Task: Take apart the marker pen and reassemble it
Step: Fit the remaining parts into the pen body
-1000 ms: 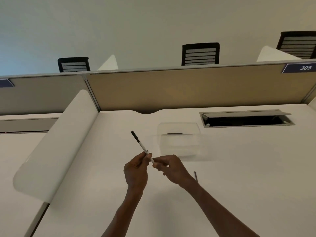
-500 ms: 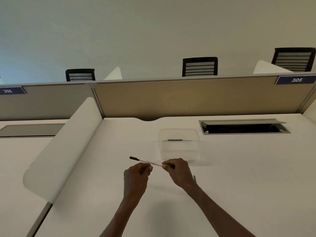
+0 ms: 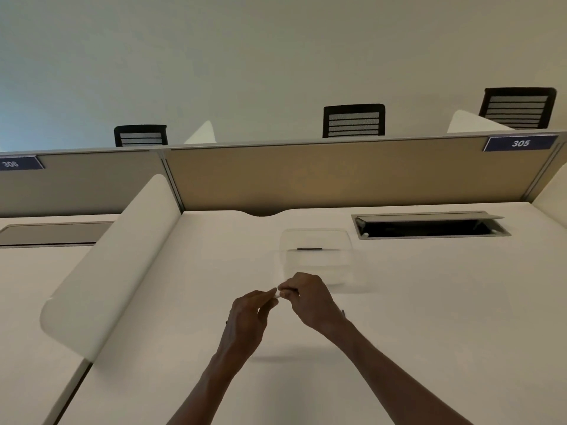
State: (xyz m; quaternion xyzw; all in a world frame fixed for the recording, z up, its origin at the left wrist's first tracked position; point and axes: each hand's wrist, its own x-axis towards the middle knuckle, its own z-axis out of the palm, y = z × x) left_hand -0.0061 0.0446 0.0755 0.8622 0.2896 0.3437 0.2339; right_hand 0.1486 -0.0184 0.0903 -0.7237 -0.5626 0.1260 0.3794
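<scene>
Both hands are up over the white desk, fingertips nearly meeting in the middle. The left hand has its fingers curled around the marker pen, and honestly only a small white bit of the pen shows, poking out between the two hands, plus what looks like a dark tip sticking out below the left palm. The right hand is pinching that white end with thumb and fingertips, the rest of its fingers curled in. So the pen sits in the air above the desk, mostly buried in the left fist. Just behind the hands there's a clear plastic box on the desk with a small dark piece in it; can't tell what that is. A thin dark thing peeks out on the desk right beside the right wrist. Further back is an open cable tray and the tan divider with a 305 tag.
</scene>
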